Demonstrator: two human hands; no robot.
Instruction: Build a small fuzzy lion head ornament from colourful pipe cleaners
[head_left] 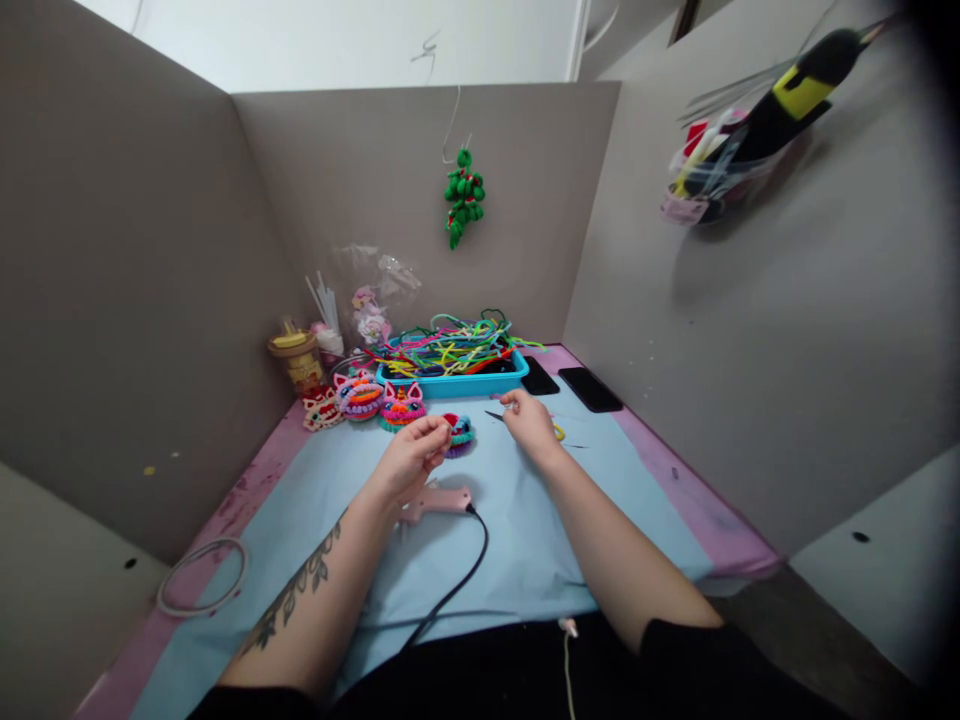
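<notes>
My left hand (pixel 417 456) is closed in a pinch over the middle of the table; whatever is between its fingertips is too small to make out. Right behind those fingertips sits a small teal, purple and red fuzzy figure (pixel 461 437), partly covered by them. My right hand (pixel 529 422) is also pinched, farther right, and I cannot make out what it holds. Beneath it lie scissors, with a dark blade (pixel 494 415) and a yellow handle (pixel 559 432) showing on either side. A pink glue gun (pixel 446 499) lies below my left hand, its front hidden by the wrist.
Behind, a blue tray (pixel 450 386) is heaped with colourful pipe cleaners (pixel 457 345). Several fuzzy animal figures (pixel 358 394) stand to its left, near a drink cup (pixel 297 358). Two phones (pixel 590 389) lie right. The glue gun's black cord (pixel 472 570) runs toward my lap. Partition walls enclose the table.
</notes>
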